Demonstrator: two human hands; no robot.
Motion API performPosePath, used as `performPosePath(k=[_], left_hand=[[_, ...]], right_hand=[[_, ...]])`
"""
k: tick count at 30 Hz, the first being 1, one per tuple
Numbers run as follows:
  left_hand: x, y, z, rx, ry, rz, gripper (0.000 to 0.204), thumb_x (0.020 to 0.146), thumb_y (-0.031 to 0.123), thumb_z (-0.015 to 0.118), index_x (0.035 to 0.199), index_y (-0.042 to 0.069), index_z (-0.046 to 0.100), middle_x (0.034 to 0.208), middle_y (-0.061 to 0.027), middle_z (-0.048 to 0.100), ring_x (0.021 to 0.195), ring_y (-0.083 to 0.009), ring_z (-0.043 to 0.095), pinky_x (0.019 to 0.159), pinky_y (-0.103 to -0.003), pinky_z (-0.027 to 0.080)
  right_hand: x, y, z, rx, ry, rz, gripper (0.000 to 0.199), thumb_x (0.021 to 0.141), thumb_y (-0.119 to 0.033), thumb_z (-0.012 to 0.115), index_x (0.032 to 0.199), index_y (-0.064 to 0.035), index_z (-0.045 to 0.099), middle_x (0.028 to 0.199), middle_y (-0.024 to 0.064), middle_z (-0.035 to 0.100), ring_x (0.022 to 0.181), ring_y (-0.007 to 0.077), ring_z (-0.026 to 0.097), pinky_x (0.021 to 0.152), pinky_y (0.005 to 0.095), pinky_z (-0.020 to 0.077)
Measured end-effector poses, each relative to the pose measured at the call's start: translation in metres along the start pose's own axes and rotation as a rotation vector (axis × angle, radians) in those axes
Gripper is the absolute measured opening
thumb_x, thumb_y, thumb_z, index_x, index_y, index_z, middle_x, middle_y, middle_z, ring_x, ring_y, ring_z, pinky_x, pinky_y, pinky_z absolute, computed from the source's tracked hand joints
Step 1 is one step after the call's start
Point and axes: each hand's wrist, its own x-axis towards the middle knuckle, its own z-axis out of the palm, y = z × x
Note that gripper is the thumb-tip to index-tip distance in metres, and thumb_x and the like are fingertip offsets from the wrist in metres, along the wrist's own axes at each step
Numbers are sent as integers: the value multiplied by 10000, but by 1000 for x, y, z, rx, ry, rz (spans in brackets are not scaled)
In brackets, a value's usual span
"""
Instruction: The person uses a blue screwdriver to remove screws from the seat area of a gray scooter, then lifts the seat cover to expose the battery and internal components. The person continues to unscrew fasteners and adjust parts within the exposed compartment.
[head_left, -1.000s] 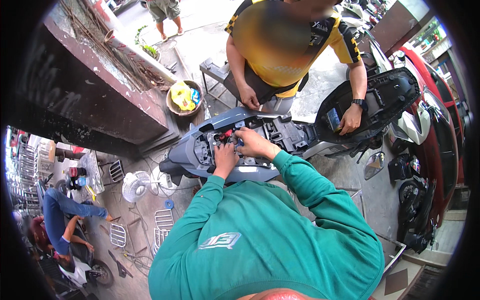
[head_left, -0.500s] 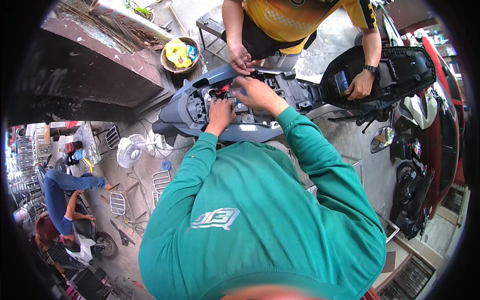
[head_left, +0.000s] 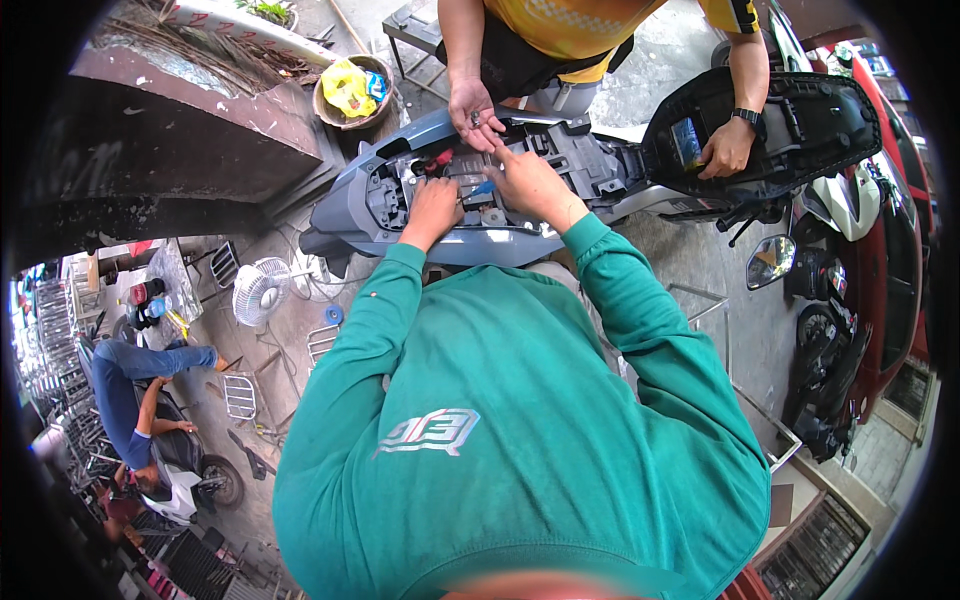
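A scooter's grey body lies across in front of me with its seat raised, baring the dark compartment. Down among the parts at the left of the opening is my left hand, its fingers curled; whatever they grip is hidden. My right hand holds a slim blue-handled tool, its kind partly covered by the fingers. The index finger of that hand reaches to the open palm of a co-worker, where small dark pieces, like screws, lie. A red part shows beyond my left hand.
The co-worker's other hand rests on the upturned seat, near a phone-like dark panel. A basket with a yellow bag stands beyond the scooter. A white fan and metal racks are at left, a mirror at right.
The co-worker's hand has turned palm up, showing small pieces. My right hand has moved slightly right, its finger now at that palm. My left hand stays at nearly the same spot.
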Motion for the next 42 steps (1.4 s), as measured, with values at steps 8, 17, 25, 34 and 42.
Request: performPosePath(k=[8,17,25,34,42], left_hand=[[10,-11,-6,-59,-93,87,333,740,241,828,969,26,716,940,-163,722,959,-358,685,886,-466,519],[4,-5,-1,-17,-122,13,321,759,226,822,1003,38,732,1009,-159,707,1055,-355,663,1019,-504,478],[-1,-13,-5,-110,-43,96,286,741,218,846,942,36,754,981,-139,711,984,-334,657,905,-459,503],[-1,-11,-8,-144,-74,50,239,770,233,832,911,66,736,953,-117,704,1027,-330,655,963,-503,471],[-4,-10,-7,-145,-25,65,244,777,226,827,923,56,730,950,-121,693,1026,-336,644,928,-500,469]], right_hand=[[-8,7,-7,75,-49,-90,379,887,-146,717,1213,18,614,1079,262,669,1045,448,667,895,518,540],[-5,-2,-9,87,-54,-182,540,842,-164,764,1309,12,559,1041,279,693,1024,464,669,890,513,558],[3,-7,-9,75,-84,11,457,802,-122,760,1232,-28,638,1092,257,694,1076,433,673,951,487,539],[7,-16,-10,-85,-122,137,380,817,-107,712,1168,-4,609,1037,318,689,1087,463,663,944,519,540],[-1,-20,-19,85,-132,-78,365,843,-100,738,1188,-29,640,1138,269,636,1094,462,624,953,509,524]])
